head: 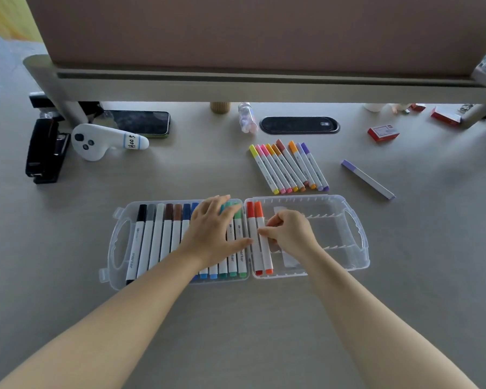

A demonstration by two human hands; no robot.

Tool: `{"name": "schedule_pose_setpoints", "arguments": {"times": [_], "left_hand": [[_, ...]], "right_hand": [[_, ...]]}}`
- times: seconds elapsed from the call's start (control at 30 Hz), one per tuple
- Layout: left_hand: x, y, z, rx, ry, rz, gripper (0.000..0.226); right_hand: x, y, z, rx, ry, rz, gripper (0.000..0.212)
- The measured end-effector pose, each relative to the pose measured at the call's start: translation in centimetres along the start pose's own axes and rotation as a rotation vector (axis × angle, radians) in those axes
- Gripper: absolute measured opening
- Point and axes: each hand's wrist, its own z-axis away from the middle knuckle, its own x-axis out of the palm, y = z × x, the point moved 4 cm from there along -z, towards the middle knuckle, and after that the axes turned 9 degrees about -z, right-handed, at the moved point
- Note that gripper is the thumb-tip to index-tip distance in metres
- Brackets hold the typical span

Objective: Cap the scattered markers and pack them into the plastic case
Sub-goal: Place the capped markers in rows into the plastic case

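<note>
A clear plastic case lies open on the grey desk. Its left half holds a row of several capped markers, from black through brown and blue to green. My left hand lies flat over the middle of that row, fingers straight. The right half holds two markers at its left edge: a red marker and an orange marker. My right hand pinches the orange marker's white barrel. Several capped markers lie in a loose bunch behind the case. A lone purple marker lies to the right.
Behind the case, a monitor stand spans the desk. A white controller, a phone and a black stapler sit at the back left. A small bottle, a black oval cable port and red boxes lie further back.
</note>
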Motion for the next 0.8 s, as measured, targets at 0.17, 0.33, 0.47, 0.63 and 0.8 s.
{"name": "schedule_pose_setpoints", "arguments": {"times": [0.17,0.33,0.47,0.63,0.8], "left_hand": [[0.2,1.0,-0.8,0.004,-0.038,-0.079,0.081],[1.1,2.0,-2.0,0.04,-0.098,-0.224,0.083],[1.7,1.7,-2.2,0.029,-0.083,-0.278,0.088],[2.2,1.5,-2.2,0.038,-0.03,-0.305,0.099],[2.2,1.6,-2.1,0.037,0.015,-0.258,0.103]], "right_hand": [[-1.9,-0.1,-0.7,-0.116,0.13,0.036,0.016],[-5.9,-0.7,-3.1,-0.163,0.412,-0.094,0.023],[-6.5,-0.9,-5.9,-0.124,0.424,0.0,0.028],[-6.3,-1.1,-8.3,-0.139,0.438,0.098,0.027],[-6.4,-1.0,-10.2,-0.134,0.478,0.163,0.024]]}}
